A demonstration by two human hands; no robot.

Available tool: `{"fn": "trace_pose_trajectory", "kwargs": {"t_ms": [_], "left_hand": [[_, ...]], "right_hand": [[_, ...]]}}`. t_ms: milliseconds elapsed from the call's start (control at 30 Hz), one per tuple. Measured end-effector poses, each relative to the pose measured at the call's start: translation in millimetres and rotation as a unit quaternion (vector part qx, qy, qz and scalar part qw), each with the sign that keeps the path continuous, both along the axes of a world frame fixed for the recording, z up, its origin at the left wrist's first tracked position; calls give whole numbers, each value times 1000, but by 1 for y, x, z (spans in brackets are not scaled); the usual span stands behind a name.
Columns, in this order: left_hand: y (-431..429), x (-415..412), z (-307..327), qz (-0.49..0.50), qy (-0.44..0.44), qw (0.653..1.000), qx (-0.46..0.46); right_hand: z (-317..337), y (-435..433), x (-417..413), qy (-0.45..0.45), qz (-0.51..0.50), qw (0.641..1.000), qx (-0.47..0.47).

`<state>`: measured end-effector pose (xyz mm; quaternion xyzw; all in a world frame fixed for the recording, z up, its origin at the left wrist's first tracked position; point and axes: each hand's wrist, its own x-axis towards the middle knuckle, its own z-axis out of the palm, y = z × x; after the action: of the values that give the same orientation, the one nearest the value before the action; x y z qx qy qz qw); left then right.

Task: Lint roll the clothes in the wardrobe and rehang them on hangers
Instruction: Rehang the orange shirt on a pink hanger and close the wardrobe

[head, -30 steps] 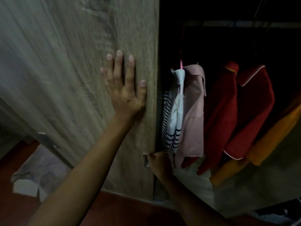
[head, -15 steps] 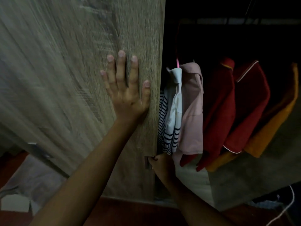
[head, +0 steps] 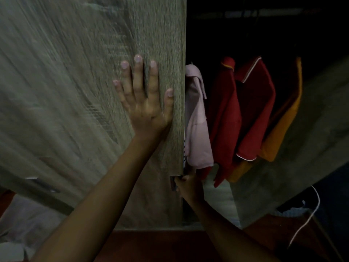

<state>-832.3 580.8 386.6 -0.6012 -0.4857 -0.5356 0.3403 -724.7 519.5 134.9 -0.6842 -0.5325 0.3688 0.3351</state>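
A wood-grain wardrobe door [head: 85,91] fills the left half of the view. My left hand [head: 145,103] presses flat on it near its right edge, fingers straight. Lower down, my right hand [head: 188,184] grips the small dark handle [head: 172,183] at the door's edge. In the dark opening hang a pink shirt [head: 197,129], a red jacket [head: 243,118] with white piping and an orange garment [head: 281,133]. A striped garment [head: 185,148] shows only as a sliver behind the door edge. No lint roller is in view.
A second wood-grain door [head: 302,148] stands open on the right. A pale cloth [head: 24,224] lies on the red floor [head: 160,246] at lower left. A white cord [head: 309,220] hangs at lower right beside a light fabric item.
The door has moved right across the opening, now covering most of the striped garment. Both hands went right with it.
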Motion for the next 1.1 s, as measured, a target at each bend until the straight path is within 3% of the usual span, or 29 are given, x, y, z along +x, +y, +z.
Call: {"fn": "trace_pose_trajectory", "kwargs": {"t_ms": [267, 567, 800, 1100], "left_hand": [[0, 91, -1, -32, 15, 999, 10], [-7, 211, -3, -76, 48, 996, -1], [-12, 304, -4, -99, 70, 993, -9], [-15, 397, -5, -107, 80, 991, -15]], "right_hand": [[7, -7, 77, 122, -89, 986, -72], [22, -18, 187, 288, -183, 930, -138], [21, -24, 270, 286, -253, 917, -113], [25, -27, 372, 269, -214, 929, -139]]}}
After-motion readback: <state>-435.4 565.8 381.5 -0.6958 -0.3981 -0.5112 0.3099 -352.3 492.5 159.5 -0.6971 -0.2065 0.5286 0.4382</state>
